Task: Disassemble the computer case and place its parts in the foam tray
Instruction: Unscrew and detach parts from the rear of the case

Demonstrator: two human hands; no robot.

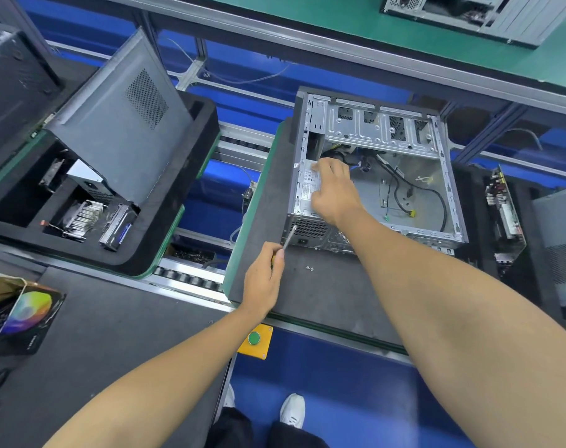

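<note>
- There is one view only, from a wide-angle camera worn on the person's head; no second view shares the scene.
- It looks forward and steeply down, so the person's own shoes (293,410) show at six o'clock, at the bottom edge.
- Both forearms enter from the bottom corners, at about seven and five o'clock, and reach toward the centre.
- The open computer case (375,169) sits just past centre, toward one o'clock, close to the camera, within arm's reach.
- The foam tray (165,202) lies toward nine o'clock, near as well.
- Straight rails bow toward the frame edges, most at twelve o'clock, from the wide lens.
</note>
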